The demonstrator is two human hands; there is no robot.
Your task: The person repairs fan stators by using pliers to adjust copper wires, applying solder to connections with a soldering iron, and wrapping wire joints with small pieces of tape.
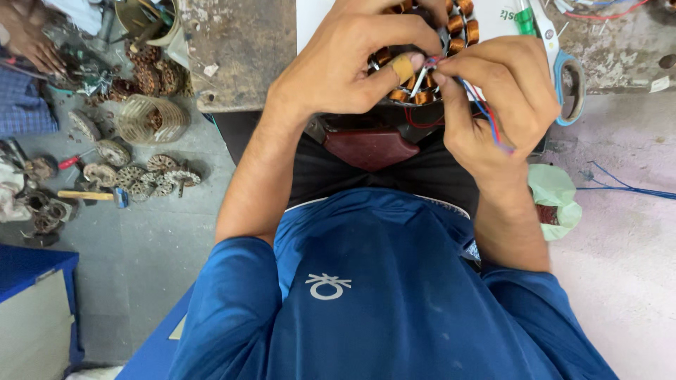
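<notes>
My left hand [352, 60] grips a round motor stator [451, 35] wound with copper-coloured coils, held against the edge of a worn workbench [239, 42]. The thumb of that hand wears a tan bandage and presses on the coils. My right hand [493, 98] pinches thin red and blue wires [486, 116] that run from the stator down across the palm. Both hands touch the stator, and my fingers hide most of it. I wear a blue shirt and sit close to the bench.
On the floor at left lie several old stators [141, 172], a wire basket [151, 119], a hammer [91, 195] and a red screwdriver [70, 162]. Another person's hand [28, 39] shows at top left. Scissors [563, 63] lie on the bench. A green bag [556, 197] sits at right.
</notes>
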